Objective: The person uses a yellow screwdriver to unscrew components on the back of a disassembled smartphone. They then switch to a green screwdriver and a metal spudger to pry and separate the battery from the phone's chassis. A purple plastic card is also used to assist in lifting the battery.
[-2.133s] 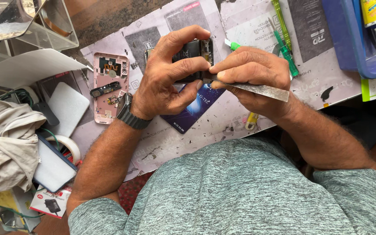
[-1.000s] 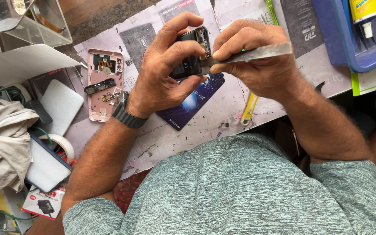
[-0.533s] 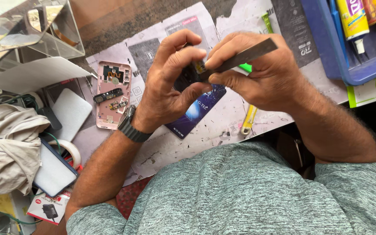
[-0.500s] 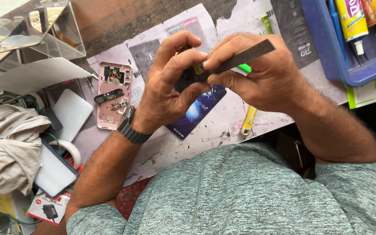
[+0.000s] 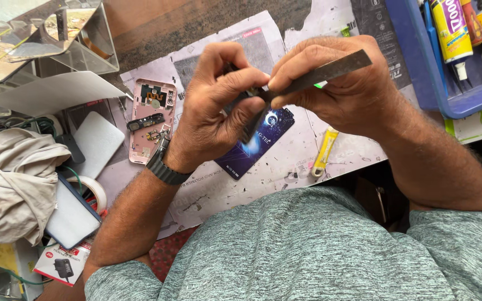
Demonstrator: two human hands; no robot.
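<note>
Left hand (image 5: pixel 213 106) fingers clamped on small dark phone part (image 5: pixel 249 120); right hand (image 5: pixel 336 83) at 3 o'clock pinches flat metal blade (image 5: pixel 330 69) against it.

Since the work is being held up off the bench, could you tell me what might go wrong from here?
1. The right hand pushes a thin metal blade toward the left hand's fingers; a slip could cut them.
2. The small dark part is pinched in the left hand in mid-air; it might crack under prying or drop.
3. The opened pink phone shell lies close by with loose parts in it, so a dropped piece could knock them.
</note>
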